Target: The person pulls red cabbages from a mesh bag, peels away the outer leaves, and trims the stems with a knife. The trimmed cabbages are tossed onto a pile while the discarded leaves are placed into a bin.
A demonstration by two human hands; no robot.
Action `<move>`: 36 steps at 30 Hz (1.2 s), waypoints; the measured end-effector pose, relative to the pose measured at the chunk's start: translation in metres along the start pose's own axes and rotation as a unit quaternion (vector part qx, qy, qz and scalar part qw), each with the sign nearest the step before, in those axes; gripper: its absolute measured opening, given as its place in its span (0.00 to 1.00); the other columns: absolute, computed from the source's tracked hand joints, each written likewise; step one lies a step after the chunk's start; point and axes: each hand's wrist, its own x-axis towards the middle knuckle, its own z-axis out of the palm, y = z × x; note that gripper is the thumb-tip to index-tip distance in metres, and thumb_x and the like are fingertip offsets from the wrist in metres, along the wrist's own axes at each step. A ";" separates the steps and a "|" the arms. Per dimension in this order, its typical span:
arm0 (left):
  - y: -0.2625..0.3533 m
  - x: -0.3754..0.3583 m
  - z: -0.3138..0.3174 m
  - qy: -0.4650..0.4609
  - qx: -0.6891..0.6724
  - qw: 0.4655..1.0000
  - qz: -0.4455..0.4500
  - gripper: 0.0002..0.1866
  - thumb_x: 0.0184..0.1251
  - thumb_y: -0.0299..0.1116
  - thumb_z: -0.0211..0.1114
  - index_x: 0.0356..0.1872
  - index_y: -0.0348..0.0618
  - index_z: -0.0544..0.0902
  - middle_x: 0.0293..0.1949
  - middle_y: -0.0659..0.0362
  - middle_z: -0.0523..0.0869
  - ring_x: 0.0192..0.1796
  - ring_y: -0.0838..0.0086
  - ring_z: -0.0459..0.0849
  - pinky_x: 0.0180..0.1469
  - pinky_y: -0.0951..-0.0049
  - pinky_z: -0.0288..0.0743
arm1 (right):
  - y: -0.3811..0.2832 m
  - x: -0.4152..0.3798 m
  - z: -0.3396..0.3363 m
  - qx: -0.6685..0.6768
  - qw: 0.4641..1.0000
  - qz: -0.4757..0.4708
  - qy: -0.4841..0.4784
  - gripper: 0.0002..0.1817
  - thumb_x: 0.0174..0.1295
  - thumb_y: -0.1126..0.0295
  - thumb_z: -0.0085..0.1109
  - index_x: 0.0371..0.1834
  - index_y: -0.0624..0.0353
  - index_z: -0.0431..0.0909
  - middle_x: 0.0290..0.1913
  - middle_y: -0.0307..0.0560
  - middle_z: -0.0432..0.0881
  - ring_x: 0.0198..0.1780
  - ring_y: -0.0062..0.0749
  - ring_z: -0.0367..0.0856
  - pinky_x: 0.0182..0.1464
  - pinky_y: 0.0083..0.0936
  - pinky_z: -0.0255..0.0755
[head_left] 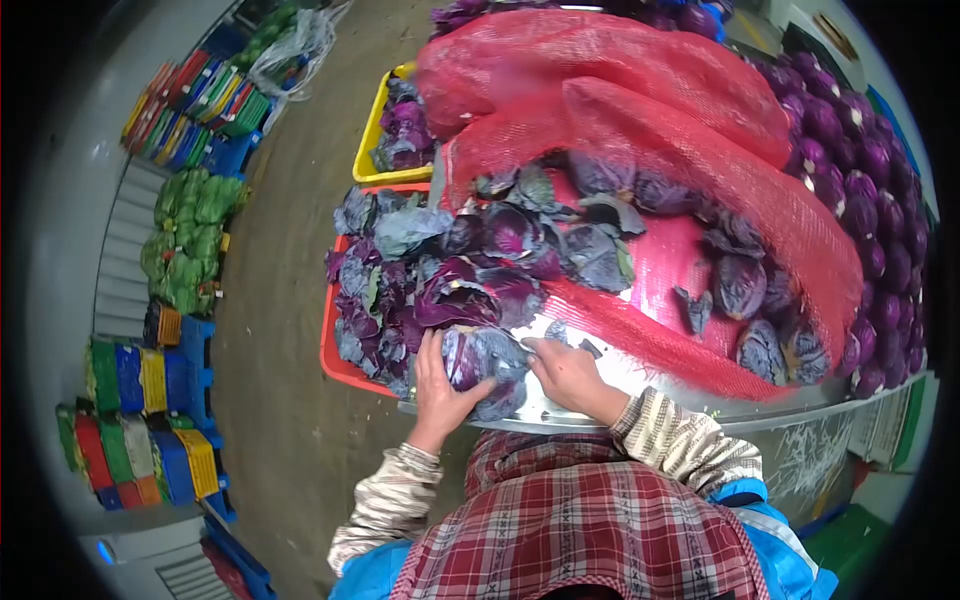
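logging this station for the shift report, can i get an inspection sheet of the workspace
surface: metal table, partly covered by red mesh sacks
job's things: red cabbage at the near table edge
clutter: loose purple leaves heaped over an orange crate; yellow crate behind
grippers: left hand cups the cabbage; right hand touches it, fingers on top
cables: nothing seen
surroundings: trimmed cabbages piled right; stacked coloured crates and green cabbages on the floor
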 end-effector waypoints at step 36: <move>-0.062 -0.020 -0.056 0.316 -0.283 0.890 -0.168 0.50 0.34 0.33 0.82 0.62 0.34 0.63 0.56 0.50 0.68 0.58 0.65 0.71 0.63 0.64 0.66 | -0.044 0.196 0.154 -0.112 0.953 -0.017 -0.280 0.17 0.57 0.70 0.49 0.47 0.68 0.69 0.37 0.66 0.82 0.40 0.61 0.83 0.42 0.50 0.76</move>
